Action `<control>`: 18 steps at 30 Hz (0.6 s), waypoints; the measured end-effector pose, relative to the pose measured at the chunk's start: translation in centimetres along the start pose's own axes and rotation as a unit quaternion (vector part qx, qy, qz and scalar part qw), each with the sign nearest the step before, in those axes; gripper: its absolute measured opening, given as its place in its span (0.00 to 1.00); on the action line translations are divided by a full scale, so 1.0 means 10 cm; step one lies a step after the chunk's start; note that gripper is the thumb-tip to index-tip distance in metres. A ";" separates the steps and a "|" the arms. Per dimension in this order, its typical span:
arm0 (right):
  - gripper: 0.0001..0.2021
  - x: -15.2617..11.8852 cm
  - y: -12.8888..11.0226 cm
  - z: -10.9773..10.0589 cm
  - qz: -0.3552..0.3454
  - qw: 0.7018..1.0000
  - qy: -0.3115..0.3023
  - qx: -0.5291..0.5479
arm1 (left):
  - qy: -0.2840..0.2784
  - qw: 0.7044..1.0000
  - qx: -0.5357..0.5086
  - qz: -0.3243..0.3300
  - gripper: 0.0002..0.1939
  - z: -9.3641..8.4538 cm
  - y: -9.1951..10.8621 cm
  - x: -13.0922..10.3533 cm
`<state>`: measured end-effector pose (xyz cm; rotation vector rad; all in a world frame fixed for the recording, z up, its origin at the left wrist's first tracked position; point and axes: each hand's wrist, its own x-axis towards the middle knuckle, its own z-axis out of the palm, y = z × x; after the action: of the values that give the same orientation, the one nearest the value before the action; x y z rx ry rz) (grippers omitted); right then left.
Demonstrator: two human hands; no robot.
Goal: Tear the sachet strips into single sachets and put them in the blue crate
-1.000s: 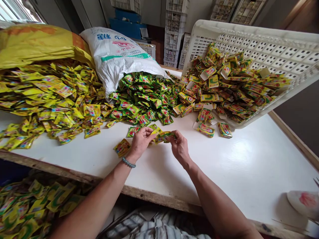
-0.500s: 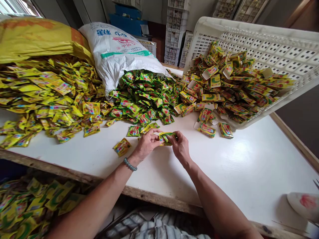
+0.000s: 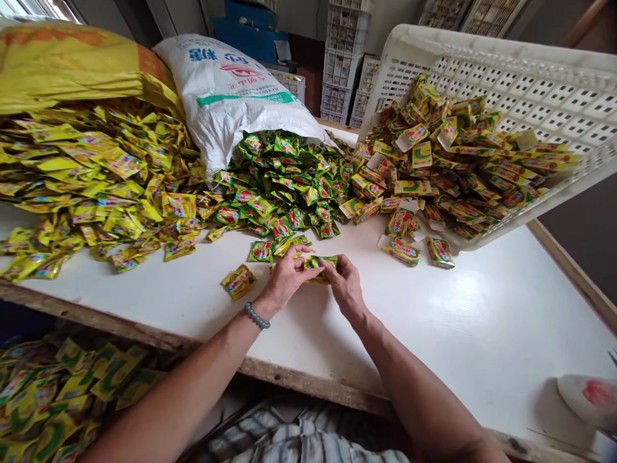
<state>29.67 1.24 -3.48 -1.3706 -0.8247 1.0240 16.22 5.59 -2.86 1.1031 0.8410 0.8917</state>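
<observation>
Over the white table, both of my hands meet on a small yellow-green packet (image 3: 324, 262); fingers cover much of it, so its exact form is unclear. My left hand (image 3: 284, 281), with a beaded bracelet on its wrist, grips the left end between thumb and fingers. At the other end my right hand (image 3: 348, 283) pinches it, thumb pressed on top. Just beyond my left hand lie a green sachet (image 3: 261, 251) and a yellow-green sachet (image 3: 293, 244). A yellow sachet (image 3: 238, 281) rests alone to the left of that hand.
Yellow sachets (image 3: 96, 167) spill from a yellow sack (image 3: 81, 61), green sachets (image 3: 289, 186) from a white sack (image 3: 231, 83). At right, a tipped white crate (image 3: 525, 83) holds small printed boxes (image 3: 448, 167). Flat yellow-green pouches (image 3: 62, 399) lie below the table's front edge (image 3: 308, 379).
My left thumb has stretched along the packet and my fingers have shifted on it. Both hands remain at the same spot. The whole view has moved slightly.
</observation>
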 end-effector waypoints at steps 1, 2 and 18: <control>0.20 0.00 -0.02 -0.01 0.041 0.998 -0.020 0.049 | 0.001 1.000 0.008 0.001 0.27 -0.01 0.00 0.00; 0.22 0.01 -0.04 -0.02 0.077 0.992 -0.047 0.087 | 0.000 1.000 0.017 0.003 0.27 -0.02 -0.01 0.01; 0.17 0.29 -0.03 -0.29 -0.012 0.998 -0.064 -0.018 | -0.044 0.994 0.099 -0.014 0.39 -0.04 -0.01 0.05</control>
<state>33.48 2.83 -3.67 -1.3331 -0.9562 1.0914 16.07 6.14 -3.14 1.2911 0.8837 0.7428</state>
